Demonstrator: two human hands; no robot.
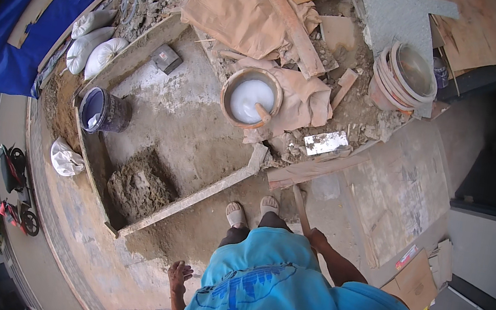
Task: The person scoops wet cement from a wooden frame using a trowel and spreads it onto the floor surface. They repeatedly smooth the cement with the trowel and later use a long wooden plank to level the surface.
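My right hand is closed around a long wooden handle, which slopes up from beside my leg toward a wooden board. What tool it belongs to I cannot make out. Low at my left side hangs my left hand, its fingers loosely bent and apart, with nothing visible in it. Ahead lies a shallow mixing trough with low walls. A heap of wet mortar sits in its near left corner. Inside the trough, a dark bucket stands tilted at the left wall, and a grey block lies farther back.
A round tub of whitish liquid stands beyond the trough's right side, something orange-brown in it. Stacked buckets, brown paper, rubble and boards lie farther right. White sacks line the left. A motorbike is parked far left.
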